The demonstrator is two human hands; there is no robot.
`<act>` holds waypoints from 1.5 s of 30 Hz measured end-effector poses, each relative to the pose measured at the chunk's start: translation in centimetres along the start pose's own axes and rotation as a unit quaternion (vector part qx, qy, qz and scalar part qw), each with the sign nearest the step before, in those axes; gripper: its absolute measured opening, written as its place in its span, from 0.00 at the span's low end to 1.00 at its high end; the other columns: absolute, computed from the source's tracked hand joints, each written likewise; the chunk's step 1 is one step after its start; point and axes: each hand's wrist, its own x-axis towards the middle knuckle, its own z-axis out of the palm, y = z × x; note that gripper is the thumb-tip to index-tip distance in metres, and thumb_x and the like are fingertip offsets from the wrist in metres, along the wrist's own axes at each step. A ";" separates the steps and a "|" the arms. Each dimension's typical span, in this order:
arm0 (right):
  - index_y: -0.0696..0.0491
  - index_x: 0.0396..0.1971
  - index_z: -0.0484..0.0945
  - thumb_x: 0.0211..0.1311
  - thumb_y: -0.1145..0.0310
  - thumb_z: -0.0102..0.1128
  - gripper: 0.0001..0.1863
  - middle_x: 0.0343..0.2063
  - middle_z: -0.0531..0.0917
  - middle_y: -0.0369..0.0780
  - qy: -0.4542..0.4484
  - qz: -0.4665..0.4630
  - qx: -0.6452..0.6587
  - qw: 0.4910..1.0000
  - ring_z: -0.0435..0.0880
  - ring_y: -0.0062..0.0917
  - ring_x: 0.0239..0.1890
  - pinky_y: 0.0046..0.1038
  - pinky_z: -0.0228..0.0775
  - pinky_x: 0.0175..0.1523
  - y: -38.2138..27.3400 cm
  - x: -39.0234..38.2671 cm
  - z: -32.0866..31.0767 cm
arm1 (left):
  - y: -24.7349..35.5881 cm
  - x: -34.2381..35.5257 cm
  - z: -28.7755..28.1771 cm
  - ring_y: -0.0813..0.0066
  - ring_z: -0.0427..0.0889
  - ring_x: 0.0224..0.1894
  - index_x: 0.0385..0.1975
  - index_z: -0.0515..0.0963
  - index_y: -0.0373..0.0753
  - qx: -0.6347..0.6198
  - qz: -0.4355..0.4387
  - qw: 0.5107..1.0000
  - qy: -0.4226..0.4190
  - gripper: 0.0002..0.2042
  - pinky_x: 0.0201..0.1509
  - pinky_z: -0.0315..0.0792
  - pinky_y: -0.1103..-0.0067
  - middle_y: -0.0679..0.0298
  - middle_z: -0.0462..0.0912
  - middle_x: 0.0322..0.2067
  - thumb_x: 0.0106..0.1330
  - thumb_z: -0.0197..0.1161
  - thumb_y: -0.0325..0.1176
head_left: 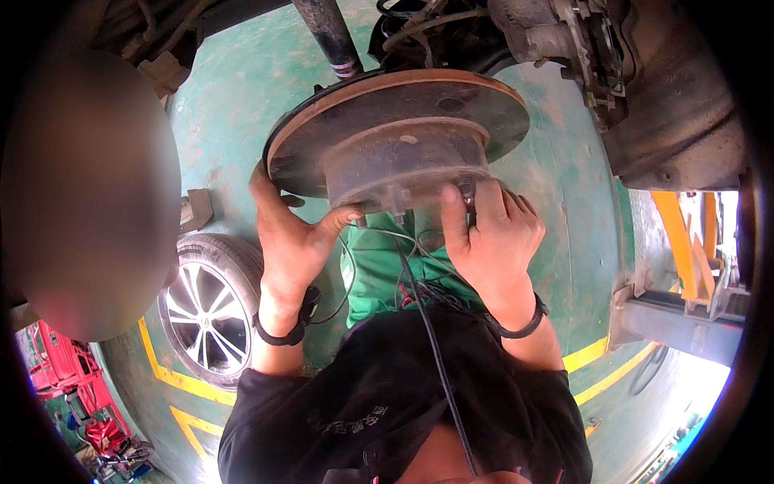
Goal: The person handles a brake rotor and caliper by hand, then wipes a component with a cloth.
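Note:
A rusty-edged brake disc (407, 153) is mounted in front of me, its raised centre and several wheel studs (398, 202) facing toward my body. My left hand (292, 234) grips the disc at its left side, fingers curled round the rim and thumb against a stud on the near face. At the right of the centre, my right hand (498, 234) is closed, thumb and fingers pinching a small dark metal piece (468, 192). It looks like a wheel stud or a nut on one; my fingers partly cover it.
A tyre on a silver alloy wheel (211, 310) rests on the green floor at left. Overhead are a dark strut (326, 36) and rusty underbody parts (677, 105). An orange and grey lift arm (677, 323) stands at right, red equipment (76, 371) at far left.

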 end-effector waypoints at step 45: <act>0.64 0.58 0.74 0.78 0.50 0.53 0.29 0.49 0.85 0.47 0.024 0.069 0.324 0.943 0.84 0.37 0.48 0.31 0.74 0.56 7.4 3.7 2.0 | -4.4 -5.6 6.7 0.62 0.67 0.70 0.77 0.45 0.37 -0.379 -0.147 0.913 0.029 0.55 0.74 0.62 0.64 0.55 0.64 0.70 0.56 0.81 0.40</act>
